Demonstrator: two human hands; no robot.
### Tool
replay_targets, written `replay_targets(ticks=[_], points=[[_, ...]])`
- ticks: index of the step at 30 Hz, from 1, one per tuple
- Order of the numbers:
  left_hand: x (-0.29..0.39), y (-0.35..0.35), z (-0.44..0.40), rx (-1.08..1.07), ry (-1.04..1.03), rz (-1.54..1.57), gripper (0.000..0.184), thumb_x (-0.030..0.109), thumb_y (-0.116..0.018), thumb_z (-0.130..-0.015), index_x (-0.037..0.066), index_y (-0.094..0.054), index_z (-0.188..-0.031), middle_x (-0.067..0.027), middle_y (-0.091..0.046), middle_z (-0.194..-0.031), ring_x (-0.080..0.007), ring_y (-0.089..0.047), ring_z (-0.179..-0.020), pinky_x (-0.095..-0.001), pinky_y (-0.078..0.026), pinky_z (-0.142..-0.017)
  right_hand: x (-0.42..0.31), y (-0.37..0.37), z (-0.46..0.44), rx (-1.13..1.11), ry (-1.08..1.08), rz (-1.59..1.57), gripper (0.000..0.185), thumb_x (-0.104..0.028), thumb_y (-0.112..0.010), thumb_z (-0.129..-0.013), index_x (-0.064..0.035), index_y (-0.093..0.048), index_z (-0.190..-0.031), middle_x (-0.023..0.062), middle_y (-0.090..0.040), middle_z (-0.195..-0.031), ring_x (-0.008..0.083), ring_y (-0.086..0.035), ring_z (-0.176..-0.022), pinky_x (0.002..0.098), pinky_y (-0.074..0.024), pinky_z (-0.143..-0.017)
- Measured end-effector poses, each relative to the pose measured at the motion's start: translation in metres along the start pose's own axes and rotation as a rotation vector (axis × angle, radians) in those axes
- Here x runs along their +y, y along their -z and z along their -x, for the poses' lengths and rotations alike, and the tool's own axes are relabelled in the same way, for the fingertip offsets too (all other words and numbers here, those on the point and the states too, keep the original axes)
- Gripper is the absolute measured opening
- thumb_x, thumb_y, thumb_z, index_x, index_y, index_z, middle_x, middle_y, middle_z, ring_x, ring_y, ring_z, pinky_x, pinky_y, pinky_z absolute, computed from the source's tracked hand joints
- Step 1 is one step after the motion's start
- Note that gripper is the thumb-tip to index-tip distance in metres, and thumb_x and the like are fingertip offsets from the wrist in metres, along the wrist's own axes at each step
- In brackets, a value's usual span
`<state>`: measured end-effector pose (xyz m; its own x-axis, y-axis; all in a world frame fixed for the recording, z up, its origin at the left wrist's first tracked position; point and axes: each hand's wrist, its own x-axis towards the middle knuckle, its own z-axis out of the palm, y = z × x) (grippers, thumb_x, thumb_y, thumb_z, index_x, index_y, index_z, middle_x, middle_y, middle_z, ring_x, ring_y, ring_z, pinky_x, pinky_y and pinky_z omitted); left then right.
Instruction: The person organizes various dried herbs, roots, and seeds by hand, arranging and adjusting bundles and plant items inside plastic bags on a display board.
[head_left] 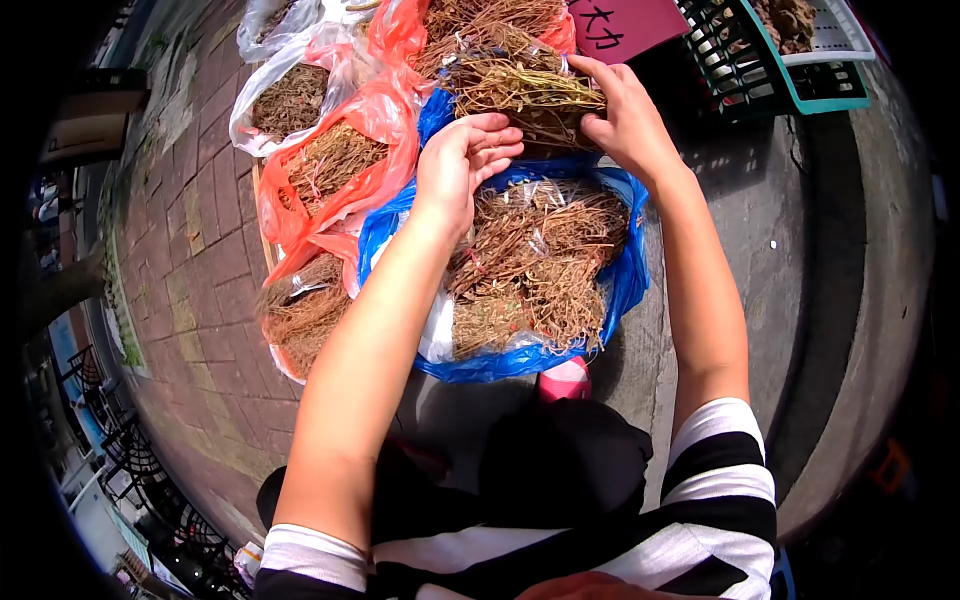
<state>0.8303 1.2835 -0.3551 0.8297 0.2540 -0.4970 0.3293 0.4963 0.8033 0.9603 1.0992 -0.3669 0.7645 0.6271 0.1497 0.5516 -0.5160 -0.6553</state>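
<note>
A bundle of dried, yellow-green stems (525, 88) lies across the top of a blue bag. My right hand (625, 112) grips the bundle's right end between thumb and fingers. At the bundle's lower left, my left hand (465, 160) is half curled, palm turned inward, with its fingers apart and nothing in it. Below both hands sits an open blue plastic bag (628, 285) packed with brown dried roots and stems (540, 255), some tied in small bundles.
Red plastic bags (385, 125) and a clear bag (243, 115) of dried herbs line the left side. A red card (640, 30) with dark writing stands behind my right hand. Green baskets (740, 60) are at upper right. A pink shoe (566, 378) shows below the blue bag.
</note>
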Motion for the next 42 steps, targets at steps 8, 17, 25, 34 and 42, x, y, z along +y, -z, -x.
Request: replay_targets(ticks=[8,17,25,34,42], points=[[-0.020,0.063,-0.048,0.106,-0.551,-1.953,0.035,0.011,-0.053,-0.084,0.000,-0.064,-0.115,-0.0196,-0.041,-0.144,-0.0356,-0.027,-0.140,-0.0649,-0.013,-0.112,0.000,0.036,-0.016,-0.046,-0.001,-0.170,0.054,-0.002,-0.060,-0.069,-0.0110,-0.060,-0.122,0.0149,-0.060,-0.103,0.0291,-0.061,-0.096,0.0362,-0.0493,-0.088],[0.009,0.067,-0.025,0.273,-0.552,-2.055,0.074,0.025,-0.075,-0.071,0.003,-0.048,-0.136,-0.0192,-0.021,-0.155,-0.0336,-0.009,-0.147,-0.0679,-0.005,-0.110,0.001,-0.018,-0.096,-0.639,-0.280,0.078,0.052,-0.017,-0.062,-0.067,-0.0069,-0.064,-0.118,0.0127,-0.068,-0.087,0.0220,-0.065,-0.079,0.0338,-0.0522,-0.074],[0.028,0.093,-0.077,0.287,-0.361,-0.957,0.043,0.007,-0.065,-0.084,0.001,-0.051,-0.124,-0.0113,-0.058,-0.099,-0.0197,-0.060,-0.082,-0.0272,-0.048,-0.068,0.020,-0.018,-0.103,-0.508,-0.280,-0.080,0.074,-0.015,-0.064,-0.071,-0.0001,-0.040,-0.140,0.0137,-0.065,-0.105,0.0196,-0.062,-0.090,0.0303,-0.0487,-0.081],[0.042,0.076,-0.068,0.253,0.013,-0.114,0.005,0.003,-0.058,-0.082,0.007,-0.058,-0.081,0.0029,-0.050,-0.062,-0.0065,-0.040,-0.047,-0.0244,-0.040,-0.045,-0.015,0.013,-0.094,-0.518,-0.202,-0.163,0.067,-0.014,-0.063,-0.071,-0.0005,-0.049,-0.135,0.0096,-0.065,-0.088,0.0151,-0.061,-0.076,0.0299,-0.0491,-0.069],[0.054,0.100,-0.068,0.216,0.330,-0.157,0.007,0.011,-0.064,-0.072,0.014,-0.058,-0.074,0.0042,-0.052,-0.061,-0.0119,-0.039,-0.045,-0.0287,-0.033,-0.047,0.030,-0.067,-0.117,-0.549,-0.288,0.118,0.052,-0.021,-0.055,-0.080,-0.0002,-0.048,-0.127,0.0231,-0.061,-0.115,0.0323,-0.061,-0.106,0.0404,-0.0467,-0.088]])
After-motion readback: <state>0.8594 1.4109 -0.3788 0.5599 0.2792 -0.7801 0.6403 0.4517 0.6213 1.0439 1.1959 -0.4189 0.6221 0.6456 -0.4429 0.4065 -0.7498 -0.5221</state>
